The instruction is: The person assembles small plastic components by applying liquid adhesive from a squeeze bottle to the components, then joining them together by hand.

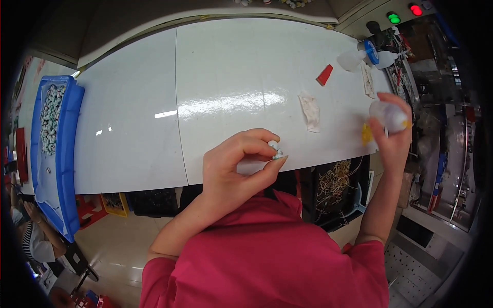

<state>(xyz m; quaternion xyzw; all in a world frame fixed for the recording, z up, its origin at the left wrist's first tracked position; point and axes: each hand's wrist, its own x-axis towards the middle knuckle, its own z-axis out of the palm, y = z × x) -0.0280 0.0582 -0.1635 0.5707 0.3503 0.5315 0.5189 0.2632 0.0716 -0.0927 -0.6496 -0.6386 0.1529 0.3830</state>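
Over the front edge of the white table (128, 138), my left hand (233, 161) is closed, pinching a small white part with dark and greenish spots (277, 149) between thumb and fingers. My right hand (394, 146), blurred by motion, is raised at the table's right end. Its fingers are wrapped round a translucent white squeeze bottle (386, 114), tilted, with a yellow tip. Just left of that hand lies a small yellow object (366, 133), too blurred to name.
A crumpled whitish cloth (310, 113) and a red wedge-shaped piece (324, 75) lie on the table. Bottles and a blue-rimmed roll (371, 53) stand at the back right. A blue tray (72, 128) of small parts is at left. Below the edge sits a black bin (336, 190) of wires.
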